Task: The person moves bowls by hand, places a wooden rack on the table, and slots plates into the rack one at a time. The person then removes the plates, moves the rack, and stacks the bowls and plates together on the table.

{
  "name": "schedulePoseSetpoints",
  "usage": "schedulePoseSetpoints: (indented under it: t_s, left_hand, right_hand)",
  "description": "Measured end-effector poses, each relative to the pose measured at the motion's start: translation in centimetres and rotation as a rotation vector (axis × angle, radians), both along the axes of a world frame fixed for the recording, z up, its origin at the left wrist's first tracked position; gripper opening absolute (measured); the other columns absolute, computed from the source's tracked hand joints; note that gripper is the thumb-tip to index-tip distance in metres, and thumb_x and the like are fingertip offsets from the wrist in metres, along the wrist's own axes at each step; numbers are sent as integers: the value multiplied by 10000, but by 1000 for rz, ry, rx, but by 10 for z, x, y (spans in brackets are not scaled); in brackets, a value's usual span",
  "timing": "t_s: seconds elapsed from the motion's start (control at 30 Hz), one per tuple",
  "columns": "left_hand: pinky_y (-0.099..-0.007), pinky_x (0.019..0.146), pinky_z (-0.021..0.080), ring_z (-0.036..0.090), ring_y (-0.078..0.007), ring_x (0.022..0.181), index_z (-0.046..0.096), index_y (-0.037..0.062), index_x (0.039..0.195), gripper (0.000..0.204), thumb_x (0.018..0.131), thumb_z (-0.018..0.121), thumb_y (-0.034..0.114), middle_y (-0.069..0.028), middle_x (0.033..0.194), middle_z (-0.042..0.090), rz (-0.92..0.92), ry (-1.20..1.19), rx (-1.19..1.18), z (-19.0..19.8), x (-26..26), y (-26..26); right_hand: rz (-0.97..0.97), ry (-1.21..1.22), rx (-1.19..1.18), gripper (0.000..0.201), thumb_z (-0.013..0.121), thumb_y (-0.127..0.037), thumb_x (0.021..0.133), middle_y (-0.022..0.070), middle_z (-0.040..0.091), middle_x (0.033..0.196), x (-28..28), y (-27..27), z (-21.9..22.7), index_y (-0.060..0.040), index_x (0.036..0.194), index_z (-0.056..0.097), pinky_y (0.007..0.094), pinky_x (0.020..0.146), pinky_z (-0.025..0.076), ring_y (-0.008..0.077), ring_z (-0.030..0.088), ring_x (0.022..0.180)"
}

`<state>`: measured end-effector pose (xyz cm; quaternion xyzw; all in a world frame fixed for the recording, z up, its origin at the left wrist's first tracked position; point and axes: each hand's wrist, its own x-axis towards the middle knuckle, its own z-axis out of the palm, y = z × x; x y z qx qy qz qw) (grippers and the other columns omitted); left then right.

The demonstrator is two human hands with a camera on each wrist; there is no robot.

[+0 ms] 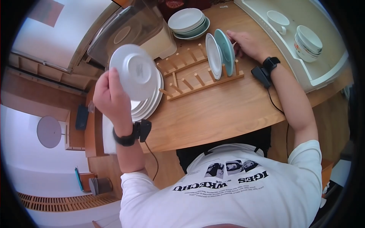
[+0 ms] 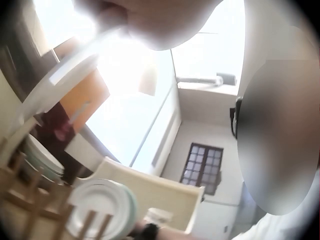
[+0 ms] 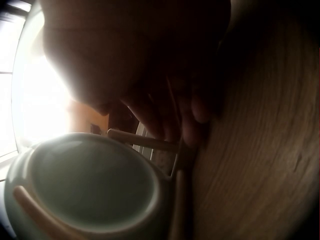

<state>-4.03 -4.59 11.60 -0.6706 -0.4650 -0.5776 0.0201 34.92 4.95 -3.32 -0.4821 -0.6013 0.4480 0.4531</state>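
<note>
My left hand (image 1: pixel 112 100) grips a white plate (image 1: pixel 133 62) by its near edge, thumb on the face with the foot ring. The plate is raised and tilted over a stack of white plates (image 1: pixel 156 99). My right hand (image 1: pixel 249 45) is at the right end of the wooden dish rack (image 1: pixel 205 84). In the right wrist view its fingers (image 3: pixel 145 117) reach down beside the rack's end, fingertips right at the wood. A green plate (image 1: pixel 225 53) and a white plate with a rim line (image 1: pixel 213 57) stand upright in the rack, next to the right hand.
Behind the rack is a stack of white and green bowls (image 1: pixel 186 21). A clear-lidded bin (image 1: pixel 163 41) stands at the back left. On the right, a cream tray (image 1: pixel 266 34) holds a white cup (image 1: pixel 277 21) and stacked bowls (image 1: pixel 308 43). Cables hang from both wrists.
</note>
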Motion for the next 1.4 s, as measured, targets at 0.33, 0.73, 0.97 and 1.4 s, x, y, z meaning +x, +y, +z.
schedulePoseSetpoints:
  t_s: [0.33, 0.73, 0.97, 1.4]
  left_hand:
    - [-305, 423, 442, 586, -165, 471, 699, -37, 885, 282, 1017, 620, 200, -99, 648, 656, -213, -15, -178, -25, 99, 39]
    - [-429, 554, 471, 588, -353, 587, 605, -2, 810, 224, 977, 668, 133, -168, 708, 626, -247, 494, 12, -81, 131, 29]
    - [-354, 539, 475, 623, -260, 589, 701, -10, 973, 179, 930, 762, 153, -134, 787, 686, -199, 519, 57, -65, 70, -1]
    - [-440, 801, 518, 683, -345, 864, 697, -21, 983, 112, 901, 722, 52, -166, 885, 713, 55, 896, -90, -82, -92, -16]
  right_hand:
    - [10, 9, -9, 640, 487, -564, 1058, 94, 719, 971, 0, 1, -2, 33, 1080, 717, 266, 530, 514, 147, 667, 671]
    - [38, 10, -9, 644, 494, -570, 1053, 92, 711, 964, 1, 6, -5, 33, 1089, 719, 260, 528, 517, 154, 672, 669]
    - [25, -8, -8, 650, 496, -578, 1049, 91, 706, 982, 1, 8, -8, 31, 1092, 719, 263, 536, 524, 150, 669, 675]
    - [-19, -34, 7, 625, 506, -559, 1053, 82, 713, 962, -1, 4, -5, 25, 1079, 726, 251, 541, 514, 130, 662, 676]
